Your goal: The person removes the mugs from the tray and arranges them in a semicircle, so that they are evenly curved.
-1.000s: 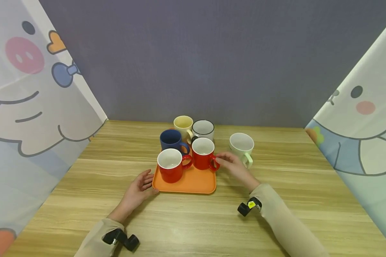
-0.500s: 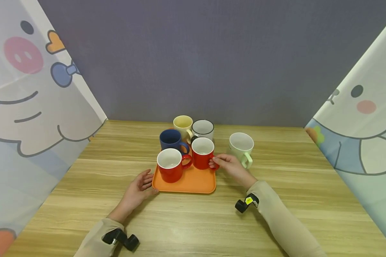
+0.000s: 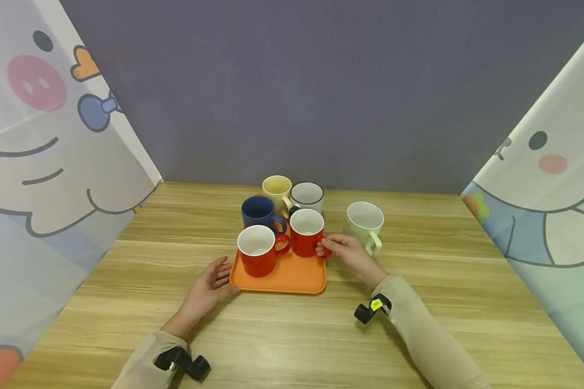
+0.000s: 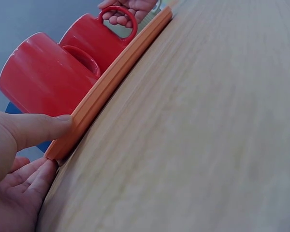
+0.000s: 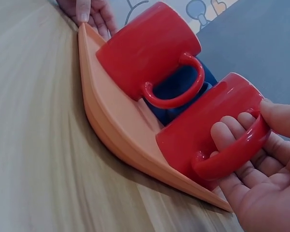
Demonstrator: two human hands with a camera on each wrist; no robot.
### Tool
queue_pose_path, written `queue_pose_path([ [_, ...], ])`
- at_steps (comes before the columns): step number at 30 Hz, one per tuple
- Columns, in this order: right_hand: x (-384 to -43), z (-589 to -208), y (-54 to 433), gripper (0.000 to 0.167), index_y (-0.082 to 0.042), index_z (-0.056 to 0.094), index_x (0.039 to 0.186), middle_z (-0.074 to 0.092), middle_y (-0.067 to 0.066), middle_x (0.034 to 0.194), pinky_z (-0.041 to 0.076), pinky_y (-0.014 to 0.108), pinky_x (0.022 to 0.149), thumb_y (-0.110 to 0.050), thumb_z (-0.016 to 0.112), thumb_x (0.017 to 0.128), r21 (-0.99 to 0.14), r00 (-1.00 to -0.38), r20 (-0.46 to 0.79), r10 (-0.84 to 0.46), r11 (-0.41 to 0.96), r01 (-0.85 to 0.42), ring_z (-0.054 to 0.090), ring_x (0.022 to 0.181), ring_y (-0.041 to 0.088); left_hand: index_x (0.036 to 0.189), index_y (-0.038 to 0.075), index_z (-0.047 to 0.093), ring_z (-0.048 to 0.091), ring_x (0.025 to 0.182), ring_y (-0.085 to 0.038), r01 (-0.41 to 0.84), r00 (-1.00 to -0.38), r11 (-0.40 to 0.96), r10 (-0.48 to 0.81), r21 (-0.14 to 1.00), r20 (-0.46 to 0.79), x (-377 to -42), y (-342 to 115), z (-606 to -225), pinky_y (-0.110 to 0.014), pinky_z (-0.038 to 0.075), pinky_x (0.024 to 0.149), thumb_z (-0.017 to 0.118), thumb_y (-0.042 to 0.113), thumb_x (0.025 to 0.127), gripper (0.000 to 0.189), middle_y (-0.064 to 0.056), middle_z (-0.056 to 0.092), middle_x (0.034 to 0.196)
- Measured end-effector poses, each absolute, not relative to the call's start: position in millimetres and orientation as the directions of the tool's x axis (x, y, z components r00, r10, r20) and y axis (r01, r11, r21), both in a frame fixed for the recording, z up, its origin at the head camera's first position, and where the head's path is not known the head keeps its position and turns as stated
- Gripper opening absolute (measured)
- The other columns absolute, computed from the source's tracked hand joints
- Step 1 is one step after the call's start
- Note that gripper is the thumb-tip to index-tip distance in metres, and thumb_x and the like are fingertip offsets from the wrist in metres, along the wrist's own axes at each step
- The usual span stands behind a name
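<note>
My right hand grips the handle of a red mug with a white inside, its fingers through the loop and its thumb on top. That mug stands upright at the right side of an orange tray. My left hand rests at the tray's front left corner, the thumb against the front rim and the loosely straight fingers at the left side. A second red mug stands on the tray near that hand, handle to the right. Behind it is a dark blue mug.
Farther back stand a yellow mug and a white mug with a black rim. A pale green mug sits on the wooden table, off the tray, close behind my right hand. A grey wall rises behind.
My right hand has moved slightly left, and its fingers have gone through the red mug's handle and closed on it. My left hand and the mugs look the same.
</note>
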State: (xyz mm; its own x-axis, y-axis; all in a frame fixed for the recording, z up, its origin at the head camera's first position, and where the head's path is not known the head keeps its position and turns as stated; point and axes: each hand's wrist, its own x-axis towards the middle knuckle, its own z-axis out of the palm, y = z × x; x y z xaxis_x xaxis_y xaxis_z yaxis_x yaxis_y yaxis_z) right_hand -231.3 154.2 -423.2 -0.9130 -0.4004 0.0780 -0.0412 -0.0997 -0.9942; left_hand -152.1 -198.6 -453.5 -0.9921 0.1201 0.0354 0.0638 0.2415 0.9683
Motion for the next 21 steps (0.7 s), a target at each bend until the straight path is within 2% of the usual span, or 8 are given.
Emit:
queue_pose_path([
  [5, -231.7, -423.0, 153.3, 0.019, 0.003, 0.066, 0.096, 0.070, 0.001, 0.085, 0.056, 0.027, 0.081, 0.003, 0.047, 0.101, -0.993, -0.911, 0.065, -0.406, -0.115, -0.019, 0.068, 0.079, 0.013, 0.146, -0.015, 0.029, 0.052, 0.124, -0.045, 0.066, -0.992, 0.244, 0.119, 0.967, 0.037, -152.5, -198.9, -453.8, -0.047, 0.044, 0.105, 0.075, -0.010, 0.081, 0.080, -0.035, 0.049, 0.137],
  [13, -231.2, -422.7, 150.7, 0.018, 0.008, 0.064, 0.095, 0.068, 0.002, 0.081, 0.055, 0.027, 0.078, 0.003, 0.048, 0.101, -0.994, -0.922, 0.044, -0.386, -0.113, 0.000, 0.066, 0.075, 0.014, 0.146, -0.016, 0.029, 0.053, 0.124, -0.046, 0.078, -0.992, 0.245, 0.119, 0.966, 0.050, -153.1, -199.1, -455.0, -0.048, 0.044, 0.105, 0.075, -0.010, 0.081, 0.079, -0.035, 0.049, 0.136],
  [21, -231.6, -425.3, 146.0, 0.023, -0.003, 0.064, 0.085, 0.065, 0.001, 0.074, 0.055, 0.024, 0.070, 0.007, 0.048, 0.098, -0.990, -0.935, 0.044, -0.353, -0.144, 0.008, 0.063, 0.068, 0.012, 0.145, -0.016, 0.030, 0.053, 0.123, -0.047, 0.088, -0.991, 0.243, 0.119, 0.966, 0.061, -153.3, -198.7, -455.8, -0.048, 0.044, 0.105, 0.075, -0.010, 0.082, 0.078, -0.036, 0.050, 0.136],
])
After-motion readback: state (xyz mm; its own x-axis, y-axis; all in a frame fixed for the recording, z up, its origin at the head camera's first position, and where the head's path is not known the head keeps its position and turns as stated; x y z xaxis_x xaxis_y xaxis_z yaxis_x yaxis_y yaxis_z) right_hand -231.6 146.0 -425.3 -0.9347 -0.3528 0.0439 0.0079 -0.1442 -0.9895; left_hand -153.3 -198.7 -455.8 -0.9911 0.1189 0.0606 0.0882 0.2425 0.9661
